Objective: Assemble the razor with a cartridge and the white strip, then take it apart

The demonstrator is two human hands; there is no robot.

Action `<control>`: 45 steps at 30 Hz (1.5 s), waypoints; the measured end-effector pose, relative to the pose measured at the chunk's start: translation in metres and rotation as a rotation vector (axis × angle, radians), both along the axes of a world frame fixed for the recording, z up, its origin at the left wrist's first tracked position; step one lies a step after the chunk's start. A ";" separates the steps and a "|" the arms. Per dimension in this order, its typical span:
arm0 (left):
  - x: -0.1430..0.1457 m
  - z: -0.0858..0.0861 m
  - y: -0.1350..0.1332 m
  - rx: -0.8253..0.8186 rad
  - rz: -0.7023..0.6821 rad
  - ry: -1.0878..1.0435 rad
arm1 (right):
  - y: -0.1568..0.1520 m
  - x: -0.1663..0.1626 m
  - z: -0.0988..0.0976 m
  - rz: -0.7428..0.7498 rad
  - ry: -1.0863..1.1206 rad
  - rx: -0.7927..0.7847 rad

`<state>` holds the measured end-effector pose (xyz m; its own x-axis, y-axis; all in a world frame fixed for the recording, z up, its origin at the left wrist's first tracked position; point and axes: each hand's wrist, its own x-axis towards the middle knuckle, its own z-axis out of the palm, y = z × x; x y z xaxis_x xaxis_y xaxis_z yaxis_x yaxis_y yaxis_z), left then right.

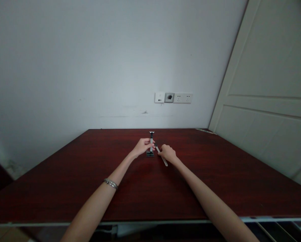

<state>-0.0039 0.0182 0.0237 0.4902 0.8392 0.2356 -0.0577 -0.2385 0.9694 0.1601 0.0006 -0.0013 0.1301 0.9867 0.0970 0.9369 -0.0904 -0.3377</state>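
Observation:
Near the middle of the table, a slim upright T-topped piece (151, 144) has a pale grey shaft, a black neck and a silvery crossbar; it looks like a razor, though I cannot be sure. My left hand (142, 147) pinches its shaft from the left. A small dark, glossy base (150, 154) lies directly below it; whether the two are joined is unclear. Just to the right, my right hand (167, 152) grips a thin pale grey stick (164, 161) with a dark upper end. The stick slants, its upper end close to my left fingertips.
The dark red wooden table (89, 188) reaches back to a white wall (102, 67). Sockets (182, 97) are set in the wall behind it. A white panelled door (268, 87) stands at the right.

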 end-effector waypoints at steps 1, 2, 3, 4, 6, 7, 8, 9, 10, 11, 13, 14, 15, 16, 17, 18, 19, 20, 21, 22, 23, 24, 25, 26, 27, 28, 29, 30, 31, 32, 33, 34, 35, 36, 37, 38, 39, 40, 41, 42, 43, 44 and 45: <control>-0.001 -0.001 0.001 0.004 -0.003 -0.001 | 0.001 0.002 0.000 -0.004 0.006 -0.001; -0.001 -0.001 0.002 0.008 -0.005 -0.001 | 0.002 0.004 -0.001 -0.006 0.011 -0.001; -0.002 -0.002 0.003 0.014 -0.006 0.001 | 0.003 0.005 -0.001 -0.005 0.015 -0.002; -0.002 -0.002 0.004 0.019 -0.008 0.002 | 0.004 0.007 -0.002 -0.002 0.017 -0.004; -0.003 -0.003 0.006 0.032 -0.006 0.005 | 0.005 0.009 -0.002 0.003 0.018 -0.002; -0.003 -0.003 0.006 0.038 -0.002 0.008 | 0.004 0.010 -0.002 0.006 0.018 0.000; -0.003 -0.003 0.007 0.043 0.002 0.011 | 0.004 0.010 -0.002 0.007 0.018 0.001; -0.004 -0.003 0.007 0.046 0.007 0.014 | 0.003 0.010 -0.001 0.007 0.020 0.003; -0.004 -0.002 0.007 0.047 0.012 0.016 | 0.003 0.010 0.000 0.006 0.024 0.007; -0.004 -0.002 0.007 0.048 0.015 0.016 | 0.002 0.010 0.001 0.005 0.031 0.014; -0.005 -0.002 0.008 0.052 0.018 0.012 | 0.002 0.011 0.003 -0.001 0.056 0.035; -0.006 -0.002 0.008 0.055 0.020 0.012 | 0.003 0.013 0.004 -0.004 0.074 0.054; -0.006 -0.002 0.009 0.060 0.023 0.014 | 0.004 0.014 0.005 -0.003 0.098 0.078; -0.008 -0.002 0.009 0.067 0.028 0.019 | 0.005 0.017 0.006 0.005 0.128 0.107; -0.009 -0.002 0.010 0.075 0.033 0.027 | 0.007 0.019 0.008 0.024 0.169 0.140; -0.011 -0.002 0.011 0.081 0.041 0.036 | 0.008 0.022 0.009 0.052 0.220 0.178; -0.013 -0.002 0.012 0.087 0.050 0.045 | 0.010 0.025 0.011 0.084 0.282 0.223; -0.015 -0.002 0.013 0.093 0.059 0.053 | 0.011 0.028 0.014 0.118 0.354 0.271; -0.017 -0.001 0.014 0.100 0.070 0.061 | 0.011 0.031 0.017 0.150 0.439 0.317; -0.020 -0.001 0.015 0.110 0.083 0.069 | 0.011 0.033 0.020 0.185 0.535 0.352; -0.022 0.000 0.017 0.126 0.096 0.080 | 0.011 0.035 0.024 0.225 0.635 0.372; -0.025 0.000 0.018 0.146 0.108 0.096 | 0.009 0.037 0.029 0.271 0.729 0.375; -0.028 0.001 0.019 0.166 0.117 0.116 | 0.007 0.038 0.034 0.325 0.805 0.363; -0.030 0.001 0.021 0.184 0.121 0.136 | 0.005 0.040 0.039 0.381 0.851 0.348; -0.032 0.000 0.022 0.197 0.120 0.156 | 0.002 0.041 0.043 0.430 0.865 0.341; -0.033 0.000 0.023 0.207 0.116 0.173 | -0.001 0.042 0.047 0.470 0.851 0.346; -0.034 -0.001 0.024 0.213 0.111 0.186 | -0.004 0.042 0.051 0.502 0.820 0.359; -0.034 -0.002 0.024 0.219 0.107 0.194 | -0.006 0.042 0.053 0.530 0.785 0.373; -0.035 -0.002 0.025 0.225 0.106 0.202 | -0.009 0.042 0.055 0.554 0.753 0.381; -0.035 -0.003 0.025 0.230 0.107 0.209 | -0.010 0.042 0.056 0.577 0.729 0.382; -0.034 -0.003 0.024 0.233 0.108 0.216 | -0.012 0.041 0.057 0.598 0.713 0.374; -0.034 -0.004 0.024 0.232 0.107 0.221 | -0.013 0.040 0.057 0.614 0.705 0.364; -0.033 -0.004 0.024 0.232 0.106 0.227 | -0.013 0.039 0.058 0.626 0.701 0.359; -0.032 -0.004 0.024 0.235 0.105 0.231 | -0.014 0.039 0.058 0.637 0.698 0.358; -0.032 -0.004 0.023 0.240 0.104 0.236 | -0.014 0.039 0.059 0.648 0.690 0.360; -0.031 -0.005 0.024 0.247 0.101 0.241 | -0.015 0.039 0.060 0.661 0.675 0.356; -0.031 -0.005 0.024 0.253 0.100 0.249 | -0.016 0.039 0.061 0.678 0.652 0.337; -0.030 -0.006 0.024 0.256 0.099 0.260 | -0.017 0.040 0.062 0.699 0.624 0.302; -0.030 -0.006 0.025 0.257 0.098 0.271 | -0.018 0.040 0.064 0.720 0.598 0.262; -0.030 -0.007 0.025 0.256 0.096 0.280 | -0.019 0.041 0.065 0.735 0.581 0.236; -0.030 -0.008 0.025 0.253 0.093 0.286 | -0.019 0.041 0.066 0.740 0.576 0.239; -0.030 -0.008 0.025 0.251 0.090 0.287 | -0.020 0.041 0.066 0.733 0.580 0.271; -0.030 -0.009 0.025 0.250 0.087 0.284 | -0.021 0.041 0.067 0.716 0.584 0.318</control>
